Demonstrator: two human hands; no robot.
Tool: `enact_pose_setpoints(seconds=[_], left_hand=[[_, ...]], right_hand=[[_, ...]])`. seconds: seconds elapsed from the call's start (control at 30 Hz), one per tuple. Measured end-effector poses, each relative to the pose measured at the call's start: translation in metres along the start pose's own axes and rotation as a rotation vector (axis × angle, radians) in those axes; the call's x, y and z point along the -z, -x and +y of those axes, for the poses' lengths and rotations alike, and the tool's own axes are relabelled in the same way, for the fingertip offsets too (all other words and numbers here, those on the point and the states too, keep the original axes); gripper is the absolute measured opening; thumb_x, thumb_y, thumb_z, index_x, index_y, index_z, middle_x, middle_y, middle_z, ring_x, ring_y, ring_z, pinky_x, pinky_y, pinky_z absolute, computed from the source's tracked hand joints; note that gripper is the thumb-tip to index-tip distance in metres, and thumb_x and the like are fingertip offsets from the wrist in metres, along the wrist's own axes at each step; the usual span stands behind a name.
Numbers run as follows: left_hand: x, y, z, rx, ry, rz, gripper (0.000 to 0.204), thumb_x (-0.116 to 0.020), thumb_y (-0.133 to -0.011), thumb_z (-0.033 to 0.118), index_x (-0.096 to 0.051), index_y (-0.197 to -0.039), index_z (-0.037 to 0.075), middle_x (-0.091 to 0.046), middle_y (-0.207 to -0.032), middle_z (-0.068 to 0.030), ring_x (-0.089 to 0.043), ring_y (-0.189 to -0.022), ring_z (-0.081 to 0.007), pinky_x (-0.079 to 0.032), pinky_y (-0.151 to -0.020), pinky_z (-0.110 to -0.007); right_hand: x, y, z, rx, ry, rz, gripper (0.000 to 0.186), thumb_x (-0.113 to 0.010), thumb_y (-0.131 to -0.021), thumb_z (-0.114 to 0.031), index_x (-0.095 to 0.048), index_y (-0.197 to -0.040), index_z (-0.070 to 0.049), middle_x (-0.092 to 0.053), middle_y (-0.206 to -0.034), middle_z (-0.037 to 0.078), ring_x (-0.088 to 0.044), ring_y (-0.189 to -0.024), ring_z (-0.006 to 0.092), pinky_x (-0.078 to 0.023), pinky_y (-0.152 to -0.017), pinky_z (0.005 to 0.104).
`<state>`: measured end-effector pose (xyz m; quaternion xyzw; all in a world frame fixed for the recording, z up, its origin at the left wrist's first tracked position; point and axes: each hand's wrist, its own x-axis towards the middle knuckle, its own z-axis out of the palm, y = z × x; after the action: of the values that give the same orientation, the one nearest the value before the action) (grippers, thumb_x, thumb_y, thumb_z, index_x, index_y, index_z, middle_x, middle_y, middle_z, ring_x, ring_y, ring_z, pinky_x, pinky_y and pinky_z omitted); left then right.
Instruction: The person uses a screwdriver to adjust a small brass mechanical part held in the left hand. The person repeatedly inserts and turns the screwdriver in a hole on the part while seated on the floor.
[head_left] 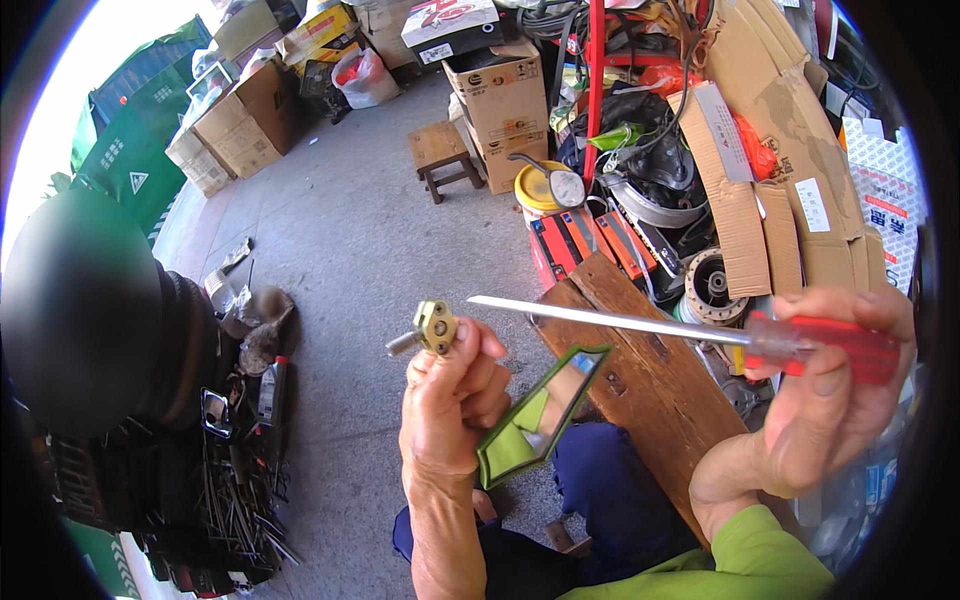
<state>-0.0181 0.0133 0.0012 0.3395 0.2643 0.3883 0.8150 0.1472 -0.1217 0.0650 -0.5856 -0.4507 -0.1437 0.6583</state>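
My left hand (445,405) is closed around an angular rear-view mirror (535,418), whose glass reflects green. A brass-coloured mount (436,325) with screw holes pokes out above my thumb, and a threaded stud (402,344) sticks out of it to the left. Most of the part between mount and glass is hidden in my fist. My right hand (815,415) grips a screwdriver (640,322) by its red see-through handle. The long metal shaft points left, its tip close to the mount but apart from it.
Below the screwdriver runs a wooden bench (655,385). A low stool (440,155), cardboard boxes (505,110) and a yellow-lidded bucket (540,190) stand beyond. Tools and metal rods (245,470) lie at left, beside a dark blurred object (85,310). Flattened cardboard (790,130) leans at right.
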Motion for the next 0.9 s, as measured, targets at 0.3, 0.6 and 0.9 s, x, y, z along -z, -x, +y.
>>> enact_pose_setpoints(seconds=[0.3,0.6,0.9], left_hand=[[0.008,0.001,0.001,-0.009,0.121,-0.054,0.025,-0.051,-0.094,0.026,-0.053,-0.083,0.003,-0.024,-0.053,0.0078,-0.021,-0.042,-0.0030,-0.014,-0.037,-0.021],[0.003,0.002,0.002,0.009,0.147,-0.051,0.027,-0.052,-0.093,0.028,-0.052,-0.084,0.003,-0.024,-0.054,0.0076,-0.022,-0.043,-0.0032,-0.015,-0.038,-0.022],[0.004,0.001,0.002,0.010,0.065,0.021,0.028,-0.051,-0.095,0.028,-0.054,-0.079,0.004,-0.026,-0.052,0.0084,-0.022,-0.042,-0.0028,-0.016,-0.038,-0.022]], right_hand=[[0.009,0.000,-0.004,0.033,-0.049,-0.135,0.051,-0.061,-0.085,-0.037,-0.039,-0.113,0.000,-0.058,-0.087,0.014,-0.056,-0.076,0.0194,-0.048,-0.065,0.0268],[0.002,-0.001,-0.008,-0.015,-0.161,-0.255,0.053,-0.066,-0.081,-0.034,-0.036,-0.111,-0.003,-0.059,-0.084,0.014,-0.055,-0.074,0.0172,-0.045,-0.070,0.0270],[-0.020,0.015,-0.023,-0.070,-0.034,-0.062,0.060,-0.068,-0.079,-0.049,-0.035,-0.104,-0.007,-0.055,-0.083,0.011,-0.053,-0.071,0.0158,-0.045,-0.068,0.0250]])
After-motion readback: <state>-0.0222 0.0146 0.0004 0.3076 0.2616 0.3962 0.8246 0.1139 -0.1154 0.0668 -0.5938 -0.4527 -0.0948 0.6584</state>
